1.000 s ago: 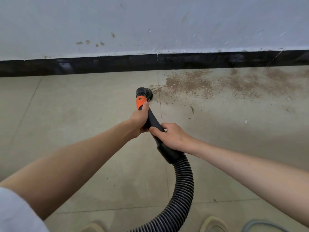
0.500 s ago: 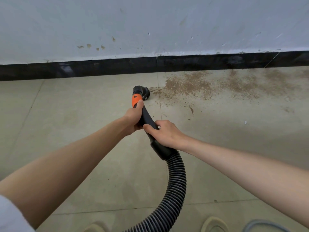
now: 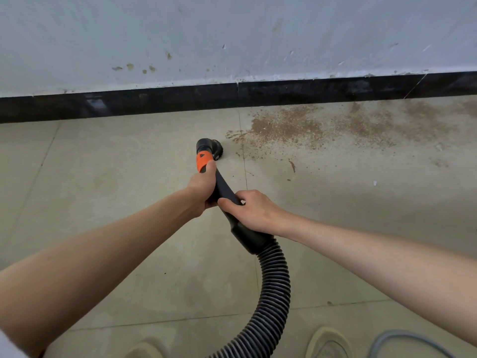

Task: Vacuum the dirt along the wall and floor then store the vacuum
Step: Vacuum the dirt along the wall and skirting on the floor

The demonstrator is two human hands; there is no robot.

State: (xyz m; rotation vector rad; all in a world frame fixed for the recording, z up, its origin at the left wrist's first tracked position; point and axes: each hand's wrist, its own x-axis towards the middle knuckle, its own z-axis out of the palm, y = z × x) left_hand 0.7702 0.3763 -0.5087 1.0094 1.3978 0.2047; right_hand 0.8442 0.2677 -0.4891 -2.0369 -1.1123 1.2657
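A black vacuum wand [image 3: 224, 190] with an orange collar [image 3: 203, 161] ends in a round brush nozzle [image 3: 210, 148] that rests on the floor tile. My left hand [image 3: 202, 188] grips the wand just below the orange collar. Lower down, my right hand [image 3: 251, 210] grips it near the cuff. A ribbed black hose [image 3: 272, 293] curves down from the cuff towards my feet. Brown dirt [image 3: 286, 127] lies scattered on the floor to the right of the nozzle, along the black skirting [image 3: 309, 90].
The pale wall [image 3: 232, 34] above the skirting has small brown spots [image 3: 134, 67]. More dirt [image 3: 387, 122] spreads farther right. My two shoes [image 3: 327, 342] and a grey cable loop [image 3: 402, 342] show at the bottom edge.
The nozzle and both hands have drifted slightly left and towards me, away from the edge of the dirt patch. Both grips are unchanged.
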